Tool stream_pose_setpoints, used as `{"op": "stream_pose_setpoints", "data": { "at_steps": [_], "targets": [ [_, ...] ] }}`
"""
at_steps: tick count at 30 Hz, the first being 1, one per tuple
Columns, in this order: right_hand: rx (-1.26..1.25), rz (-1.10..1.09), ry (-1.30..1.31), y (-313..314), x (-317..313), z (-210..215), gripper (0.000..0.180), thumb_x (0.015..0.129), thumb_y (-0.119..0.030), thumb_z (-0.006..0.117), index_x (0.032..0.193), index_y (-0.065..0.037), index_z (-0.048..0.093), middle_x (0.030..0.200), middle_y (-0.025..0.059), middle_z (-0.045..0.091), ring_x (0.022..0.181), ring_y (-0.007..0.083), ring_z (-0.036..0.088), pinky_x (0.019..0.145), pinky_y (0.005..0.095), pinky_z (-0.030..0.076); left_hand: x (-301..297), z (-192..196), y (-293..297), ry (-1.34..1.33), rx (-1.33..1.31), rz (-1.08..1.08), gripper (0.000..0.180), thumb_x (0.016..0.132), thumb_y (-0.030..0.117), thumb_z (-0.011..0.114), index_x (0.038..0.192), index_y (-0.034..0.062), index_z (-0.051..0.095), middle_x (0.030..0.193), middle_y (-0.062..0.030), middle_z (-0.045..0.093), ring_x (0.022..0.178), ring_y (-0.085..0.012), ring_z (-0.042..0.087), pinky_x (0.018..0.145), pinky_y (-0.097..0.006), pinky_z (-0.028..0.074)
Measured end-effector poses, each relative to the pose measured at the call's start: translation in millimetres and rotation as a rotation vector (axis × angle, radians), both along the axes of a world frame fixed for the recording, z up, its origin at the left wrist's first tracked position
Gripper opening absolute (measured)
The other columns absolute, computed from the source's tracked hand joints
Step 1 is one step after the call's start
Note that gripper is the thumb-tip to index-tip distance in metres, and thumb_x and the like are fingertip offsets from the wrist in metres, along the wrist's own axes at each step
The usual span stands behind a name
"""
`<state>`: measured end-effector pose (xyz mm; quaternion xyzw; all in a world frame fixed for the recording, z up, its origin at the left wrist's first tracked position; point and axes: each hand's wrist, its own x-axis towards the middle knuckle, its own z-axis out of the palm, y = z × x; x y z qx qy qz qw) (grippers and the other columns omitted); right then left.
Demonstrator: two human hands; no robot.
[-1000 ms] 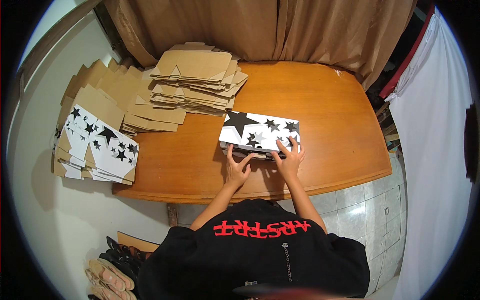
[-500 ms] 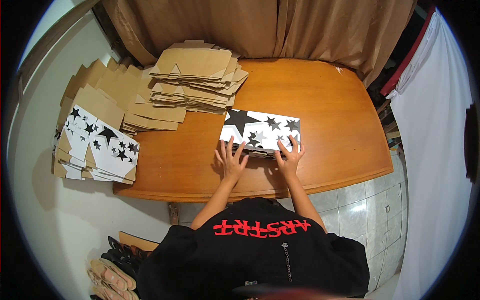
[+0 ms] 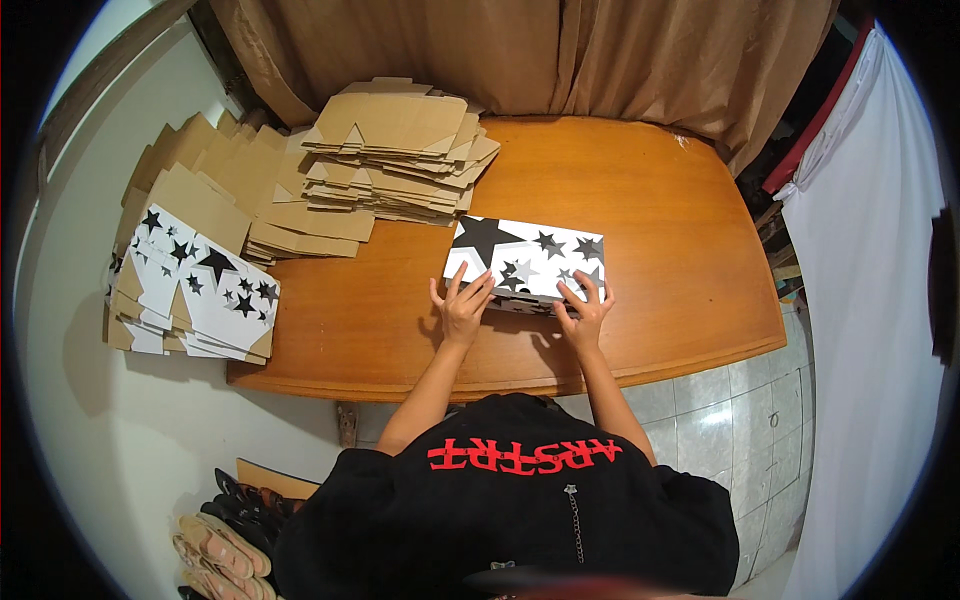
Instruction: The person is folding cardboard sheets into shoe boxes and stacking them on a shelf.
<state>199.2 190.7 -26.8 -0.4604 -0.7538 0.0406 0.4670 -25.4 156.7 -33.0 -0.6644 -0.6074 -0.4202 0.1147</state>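
Note:
A shoebox-like carton (image 3: 545, 250), white with black and grey stars, lies on the wooden table in front of me, its lid panel on top. Along its near edge my left hand (image 3: 463, 308) touches the lid's left part, fingers apart and slightly bent. Toward the near right corner, my right hand (image 3: 585, 312) has its fingers spread on the lid and its thumb low by the front face. Neither hand is wrapped round the carton. Part of the starred front face shows between the hands.
Stacks of brown flattened cardboard (image 3: 385, 135) stand at the table's far left. Star-printed cardboard pieces (image 3: 225, 285) lie at its left end. Brown curtains (image 3: 420, 50) hang behind the wooden table (image 3: 650, 230); several shoes (image 3: 225, 550) sit at lower left.
My left hand has moved slightly, with its fingers closer together on the lid's edge. The dark gap at the carton's front looks narrower, and more of the starred front shows.

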Motion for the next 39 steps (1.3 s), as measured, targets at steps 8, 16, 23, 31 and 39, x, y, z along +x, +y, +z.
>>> {"op": "stream_pose_setpoints", "data": {
  "at_steps": [8,16,23,31,39],
  "targets": [
    [0.014,-0.007,-0.022,-1.0,3.1,2.2,0.03,0.064,-0.02,0.074,0.094,-0.019,0.07,0.113,0.0065,0.055,0.109,0.0227,0.044,0.102,0.0483,0.019,1.0,-1.8,1.7,-0.005,0.051,-0.005,0.025,0.07,0.019,0.071,0.094,0.0238,0.069,0.104,0.0128,0.064,0.112,-0.018,0.05,0.103,-0.055,0.012],
    [0.0,-0.019,-0.036,-1.3,3.8,-1.7,0.03,0.065,-0.022,0.074,0.094,-0.019,0.07,0.112,0.0064,0.056,0.111,0.0239,0.043,0.101,0.0499,0.02,2.4,-4.8,1.5,-0.027,0.066,-0.021,0.024,0.069,0.017,0.072,0.093,0.0206,0.07,0.102,0.011,0.064,0.107,-0.0172,0.053,0.102,-0.053,0.016],
    [0.073,-0.051,-0.069,-2.1,1.7,-5.6,0.03,0.066,-0.02,0.073,0.096,-0.018,0.069,0.113,0.0055,0.057,0.114,0.0257,0.042,0.103,0.0511,0.019,1.9,-3.3,1.6,-0.029,0.059,-0.049,0.025,0.069,0.015,0.072,0.094,0.0183,0.069,0.103,0.0081,0.064,0.108,-0.019,0.051,0.1,-0.051,0.021],
    [0.009,-0.054,-0.028,-7.2,-2.7,3.3,0.032,0.066,-0.017,0.074,0.097,-0.017,0.068,0.113,0.0059,0.057,0.113,0.0253,0.044,0.104,0.0514,0.02,0.1,-4.3,1.4,-0.081,0.034,-0.109,0.028,0.069,0.013,0.071,0.097,0.0165,0.069,0.104,0.0049,0.063,0.106,-0.0224,0.051,0.088,-0.042,0.032],
    [0.105,-0.048,-0.055,-6.1,-2.3,-3.1,0.031,0.07,-0.018,0.071,0.1,-0.016,0.067,0.113,0.0072,0.057,0.108,0.0235,0.049,0.103,0.0531,0.02,0.2,-3.3,0.1,-0.058,0.018,-0.093,0.027,0.07,0.012,0.07,0.097,0.0152,0.069,0.106,0.0042,0.063,0.11,-0.022,0.049,0.093,-0.043,0.031]
  ]
}}
